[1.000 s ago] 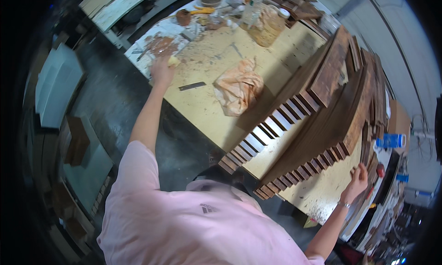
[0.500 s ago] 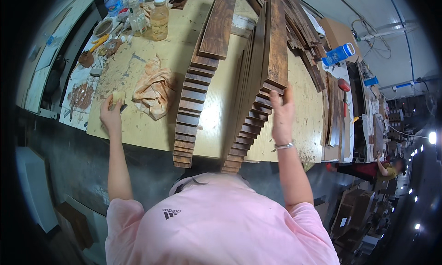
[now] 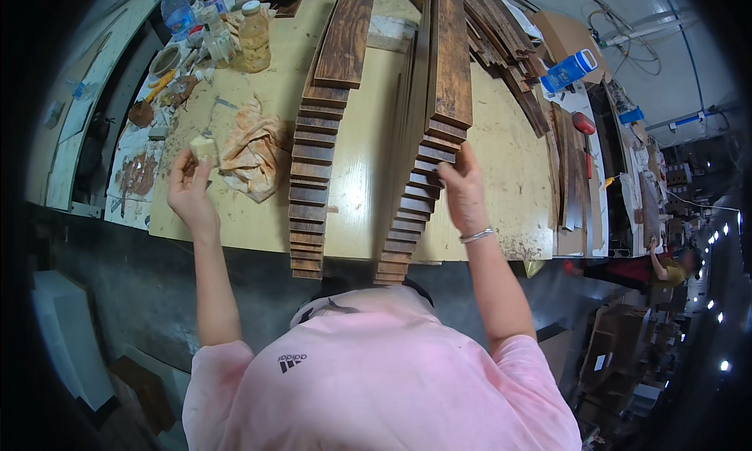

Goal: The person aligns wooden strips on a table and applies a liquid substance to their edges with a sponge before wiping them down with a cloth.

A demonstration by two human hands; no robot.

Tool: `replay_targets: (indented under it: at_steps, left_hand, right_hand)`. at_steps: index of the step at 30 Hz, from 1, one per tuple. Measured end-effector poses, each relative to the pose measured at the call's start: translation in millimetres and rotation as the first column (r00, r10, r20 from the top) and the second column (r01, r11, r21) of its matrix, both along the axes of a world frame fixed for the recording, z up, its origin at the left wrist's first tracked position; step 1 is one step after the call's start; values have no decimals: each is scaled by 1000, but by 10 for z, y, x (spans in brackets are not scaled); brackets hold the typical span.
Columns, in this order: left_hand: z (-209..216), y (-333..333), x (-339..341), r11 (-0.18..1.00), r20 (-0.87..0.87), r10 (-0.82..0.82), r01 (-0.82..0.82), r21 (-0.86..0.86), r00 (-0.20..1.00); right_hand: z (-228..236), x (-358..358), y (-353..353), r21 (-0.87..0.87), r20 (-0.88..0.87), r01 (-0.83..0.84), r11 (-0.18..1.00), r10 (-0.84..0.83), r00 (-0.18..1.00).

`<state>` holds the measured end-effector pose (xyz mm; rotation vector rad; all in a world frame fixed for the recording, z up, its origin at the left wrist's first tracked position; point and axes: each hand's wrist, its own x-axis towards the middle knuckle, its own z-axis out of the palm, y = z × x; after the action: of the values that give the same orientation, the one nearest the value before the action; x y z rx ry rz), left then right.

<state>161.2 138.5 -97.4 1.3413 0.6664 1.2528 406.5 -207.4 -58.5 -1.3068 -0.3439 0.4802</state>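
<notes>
Two staggered stacks of dark brown wooden planks lie on the table, their stepped ends toward me: the left stack (image 3: 312,165) and the right stack (image 3: 450,75). My left hand (image 3: 193,200), left of the stacks, is closed on a small pale yellow block (image 3: 203,149), perhaps a sponge. A crumpled, orange-stained cloth (image 3: 254,149) lies just right of that block. At the right stack's stepped edge, my right hand (image 3: 467,196) has its thumb on the plank ends and its fingers at the side, partly hidden, gripping a plank.
A jar of cloudy liquid (image 3: 254,40), a blue-tinted bottle (image 3: 177,14) and a yellow-handled tool (image 3: 161,84) stand or lie at the far left. Loose planks (image 3: 501,40) and a blue container (image 3: 569,71) are at the right. Another person (image 3: 642,271) is farther right.
My right hand has moved down and inward along the stepped plank ends, its thumb now against them. The left hand has lifted and turned with the yellow block. The whole view has shifted slightly.
</notes>
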Motion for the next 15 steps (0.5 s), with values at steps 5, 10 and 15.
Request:
replay_targets:
  at_steps: [5,10,15]
  left_hand:
    - [364,-762,229,960,-2,-279,279,1,960]
    - [681,-1779,899,879,-132,-447,461,119,885]
    - [975,-2273,1437,810,-370,-273,420,410,888]
  right_hand:
    - [626,911,-109,-134,502,204,970,-111,858]
    - [1175,1634,845,-366,927,187,912,340,158]
    - [785,1919,1515,-609,770,132,782,623,-139]
